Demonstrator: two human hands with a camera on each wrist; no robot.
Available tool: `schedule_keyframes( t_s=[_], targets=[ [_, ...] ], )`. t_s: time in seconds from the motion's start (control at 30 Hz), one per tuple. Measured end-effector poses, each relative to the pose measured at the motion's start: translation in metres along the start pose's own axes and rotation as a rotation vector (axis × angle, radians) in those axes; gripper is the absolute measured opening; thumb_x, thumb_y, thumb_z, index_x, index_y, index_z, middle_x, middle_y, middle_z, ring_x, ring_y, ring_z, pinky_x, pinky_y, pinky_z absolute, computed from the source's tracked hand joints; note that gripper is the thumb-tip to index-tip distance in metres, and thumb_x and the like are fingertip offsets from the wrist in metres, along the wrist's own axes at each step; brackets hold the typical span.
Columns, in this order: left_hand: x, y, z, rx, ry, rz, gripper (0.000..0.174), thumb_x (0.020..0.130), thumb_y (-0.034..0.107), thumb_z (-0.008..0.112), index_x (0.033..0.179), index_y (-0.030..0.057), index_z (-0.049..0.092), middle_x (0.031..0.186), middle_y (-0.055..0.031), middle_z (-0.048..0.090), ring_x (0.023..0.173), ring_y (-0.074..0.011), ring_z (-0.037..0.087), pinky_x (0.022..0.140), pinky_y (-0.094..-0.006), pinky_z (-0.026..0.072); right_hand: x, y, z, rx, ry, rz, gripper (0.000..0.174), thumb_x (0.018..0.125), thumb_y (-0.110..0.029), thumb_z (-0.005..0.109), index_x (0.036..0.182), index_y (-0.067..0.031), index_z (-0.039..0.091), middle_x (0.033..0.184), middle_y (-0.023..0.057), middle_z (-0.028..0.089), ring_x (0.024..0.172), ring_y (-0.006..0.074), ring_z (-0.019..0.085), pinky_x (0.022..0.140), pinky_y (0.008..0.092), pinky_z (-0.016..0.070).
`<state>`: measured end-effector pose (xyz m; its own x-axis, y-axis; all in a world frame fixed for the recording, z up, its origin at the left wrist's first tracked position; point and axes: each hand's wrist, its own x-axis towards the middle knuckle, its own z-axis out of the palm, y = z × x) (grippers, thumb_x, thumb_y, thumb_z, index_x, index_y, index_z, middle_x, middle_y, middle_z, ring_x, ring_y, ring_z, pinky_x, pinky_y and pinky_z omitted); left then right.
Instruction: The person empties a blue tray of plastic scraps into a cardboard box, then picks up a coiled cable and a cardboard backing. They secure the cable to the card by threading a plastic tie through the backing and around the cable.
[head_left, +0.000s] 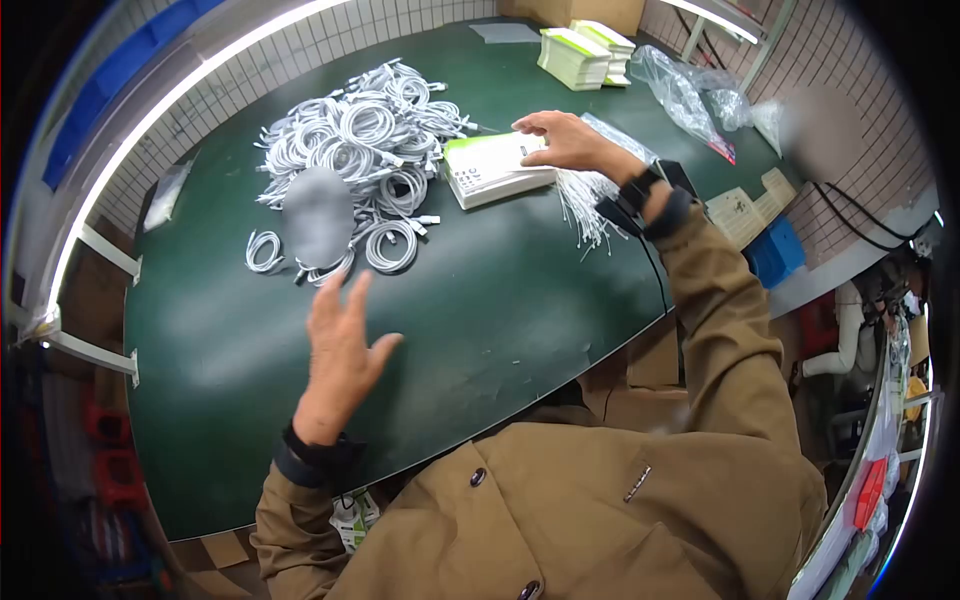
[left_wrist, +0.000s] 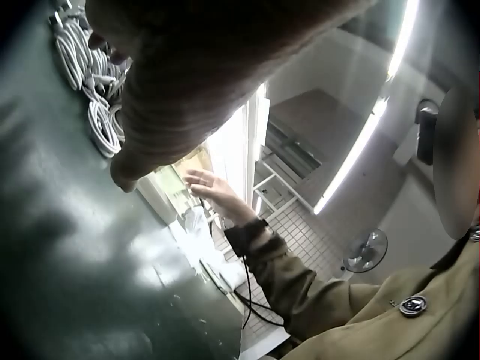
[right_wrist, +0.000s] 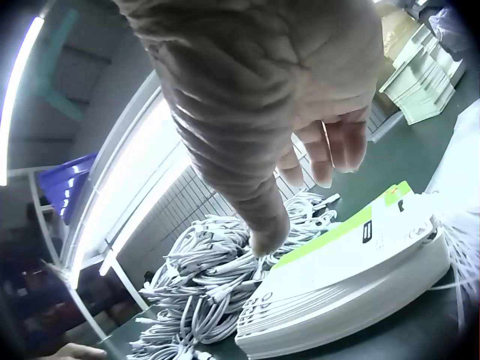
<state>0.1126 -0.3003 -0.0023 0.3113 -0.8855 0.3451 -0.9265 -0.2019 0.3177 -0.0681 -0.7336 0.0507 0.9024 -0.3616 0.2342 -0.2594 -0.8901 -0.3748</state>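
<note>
My right hand is over a stack of white and green printed packets, its fingers spread and lightly bent. In the right wrist view, a gap shows between the thumb and the other fingers, and the packet stack lies below them. My left hand is over the green table near its front, with fingers apart and nothing in them. Just beyond its fingertips lie coiled grey cables with plugs, at the near edge of a large cable heap. One small coil lies apart on the left.
A bundle of thin white ties lies right of the packet stack. More packet stacks stand at the back, beside clear plastic bags. A blue bin sits at the right edge of the green table.
</note>
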Motion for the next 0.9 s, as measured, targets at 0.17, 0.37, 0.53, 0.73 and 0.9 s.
schedule_keyframes(
  t_s=[0.17, 0.37, 0.53, 0.73, 0.9],
  targets=[
    [0.028, 0.008, 0.029, -0.079, -0.063, 0.144, 0.077, 0.077, 0.016, 0.089, 0.147, 0.0113, 0.057, 0.152, -0.0234, 0.044, 0.144, -0.0444, 0.040, 0.118, -0.0506, 0.0361, 0.080, 0.026, -0.005, -0.103, -0.506, 0.126, 0.080, 0.073, -0.042, 0.088, 0.136, 0.0034, 0.067, 0.133, 0.0224, 0.071, 0.125, 0.0331, 0.067, 0.107, 0.0387, 0.0506],
    [0.083, 0.000, 0.060, -0.168, -0.178, 0.265, 0.057, 0.081, 0.011, 0.084, 0.135, 0.0110, 0.067, 0.142, -0.0191, 0.054, 0.134, -0.0403, 0.049, 0.112, -0.0476, 0.0418, 0.114, 0.041, 0.025, -0.047, -0.632, 0.009, 0.079, 0.065, -0.040, 0.094, 0.128, 0.0006, 0.070, 0.113, 0.0161, 0.077, 0.101, 0.0287, 0.073, 0.089, 0.0390, 0.0559],
    [0.105, -0.013, 0.078, -0.115, -0.101, 0.198, 0.042, 0.085, 0.006, 0.076, 0.127, 0.0022, 0.069, 0.132, -0.0151, 0.062, 0.127, -0.0366, 0.055, 0.109, -0.0469, 0.0431, 0.115, 0.056, 0.044, 0.036, -0.680, 0.018, 0.079, 0.063, -0.041, 0.095, 0.123, 0.0032, 0.069, 0.107, 0.0163, 0.077, 0.096, 0.0275, 0.074, 0.084, 0.0372, 0.0564],
    [0.124, -0.035, 0.088, -0.178, -0.078, 0.156, 0.041, 0.086, -0.003, 0.069, 0.127, -0.0046, 0.067, 0.131, -0.0186, 0.064, 0.125, -0.0391, 0.058, 0.109, -0.0459, 0.0445, 0.088, 0.027, 0.049, 0.073, -0.662, 0.022, 0.087, 0.059, -0.041, 0.096, 0.127, 0.0047, 0.067, 0.111, 0.0196, 0.076, 0.102, 0.0317, 0.074, 0.087, 0.0387, 0.0567],
    [0.129, -0.051, 0.094, -0.290, -0.065, 0.120, 0.045, 0.084, -0.010, 0.064, 0.129, -0.0040, 0.067, 0.135, -0.0195, 0.064, 0.130, -0.0386, 0.057, 0.114, -0.0443, 0.0428, 0.064, -0.008, 0.054, 0.052, -0.636, -0.039, 0.094, 0.059, -0.044, 0.097, 0.133, 0.0043, 0.065, 0.118, 0.0222, 0.074, 0.108, 0.0340, 0.073, 0.094, 0.0396, 0.0562]
  ],
)
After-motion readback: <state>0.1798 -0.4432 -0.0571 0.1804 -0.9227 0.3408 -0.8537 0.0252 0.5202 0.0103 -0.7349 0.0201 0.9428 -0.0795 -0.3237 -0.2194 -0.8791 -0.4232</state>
